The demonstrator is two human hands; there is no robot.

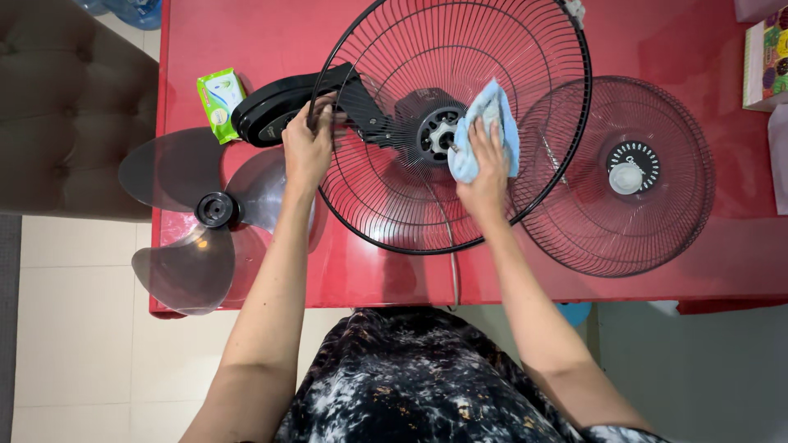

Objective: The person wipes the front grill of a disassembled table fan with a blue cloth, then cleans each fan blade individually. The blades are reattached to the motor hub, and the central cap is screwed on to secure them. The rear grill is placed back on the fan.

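**Dismantled fan on a red table, both hands at the rear guard**

Head view, looking down. A red table (657,33) fills the far half of the scene. At its centre stands the black rear fan guard (525,176), a round wire cage still fixed to the fan's motor hub (433,131). The right hand (486,168) lies flat against the wires just right of the hub, fingers spread and pressing a light blue cloth (484,123) onto the guard; the cloth is bunched under the palm and fingertips, so the hand is partly closed over it rather than clenched. The left hand (308,148) is at the left rim of the guard, fingers curled shut around the black neck (361,111) that joins the hub to the fan's black base (267,111). The base lies on its side on the left part of the table.

To the right, touching and partly overlapped by the rear guard, the front fan guard (657,238) lies flat, with a round white-and-black centre cap. At the near-left corner, the translucent grey three-blade fan blade (189,209) rests half on the table and half over its edge. A green packet of wipes (218,98) lies just left of the base. A colourful box (765,57) sits at the far-right edge.
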